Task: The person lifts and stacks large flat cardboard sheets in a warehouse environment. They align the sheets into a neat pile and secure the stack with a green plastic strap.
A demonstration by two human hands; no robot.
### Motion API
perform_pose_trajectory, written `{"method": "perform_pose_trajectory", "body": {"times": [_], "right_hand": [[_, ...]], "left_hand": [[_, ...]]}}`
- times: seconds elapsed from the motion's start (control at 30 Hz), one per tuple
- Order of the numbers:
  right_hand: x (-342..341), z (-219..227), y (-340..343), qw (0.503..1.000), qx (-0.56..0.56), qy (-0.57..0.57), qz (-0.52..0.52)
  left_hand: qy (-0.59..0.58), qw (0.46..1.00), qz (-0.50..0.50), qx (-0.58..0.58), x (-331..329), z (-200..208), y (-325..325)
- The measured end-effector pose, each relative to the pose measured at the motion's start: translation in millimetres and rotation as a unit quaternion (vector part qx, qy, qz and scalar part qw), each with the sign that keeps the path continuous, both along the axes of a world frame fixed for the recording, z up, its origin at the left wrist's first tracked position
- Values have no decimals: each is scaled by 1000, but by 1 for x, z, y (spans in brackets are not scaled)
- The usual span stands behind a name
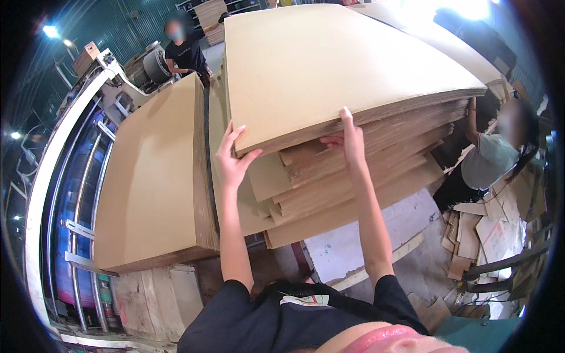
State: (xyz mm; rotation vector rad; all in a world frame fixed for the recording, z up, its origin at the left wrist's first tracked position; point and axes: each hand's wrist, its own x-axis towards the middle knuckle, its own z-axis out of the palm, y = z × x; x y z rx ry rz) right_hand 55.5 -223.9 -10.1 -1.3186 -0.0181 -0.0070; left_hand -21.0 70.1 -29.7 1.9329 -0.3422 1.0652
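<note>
A thick batch of large tan cardboard sheets (335,65) lies in front of me, on top of a taller, uneven cardboard pile (365,154). My left hand (233,157) grips the batch at its near left corner, with fingers and thumb spread around the corner edges. Along the near edge, my right hand (350,140) pinches the batch, one digit on the top face and the other fingers curled below. The near part of the batch sits slightly raised over the sheets beneath. Its underside is mostly hidden.
Another cardboard stack (156,176) stands at left, beside a machine with metal rollers (79,235). One co-worker (188,53) stands at the far left; another (491,153), at right, reaches to the batch's right end. Cardboard scraps (471,235) litter the floor at right.
</note>
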Motion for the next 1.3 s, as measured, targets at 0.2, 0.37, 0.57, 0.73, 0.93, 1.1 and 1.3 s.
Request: {"method": "perform_pose_trajectory", "body": {"times": [0.2,0.37,0.57,0.73,0.93,1.1,1.3], "right_hand": [[-6,0,13,998,64,-14,-3],[-1,-2,9,998,46,1,33],[-4,5,13,997,73,-12,28],[-6,3,10,997,63,11,45],[-15,-3,-15,999,18,33,27],[-35,11,-23,999,44,21,-4],[-42,12,-23,999,43,8,-25]], "left_hand": [[-1,999,-26,-35,3,-10,6],[-13,999,-20,-44,5,-14,4],[-22,999,-3,-25,6,-11,1],[-30,998,-29,-44,0,-8,-4],[-34,992,57,108,-41,9,-21],[-93,958,48,268,-61,50,-45],[-70,942,-7,329,-62,46,-33]]}}
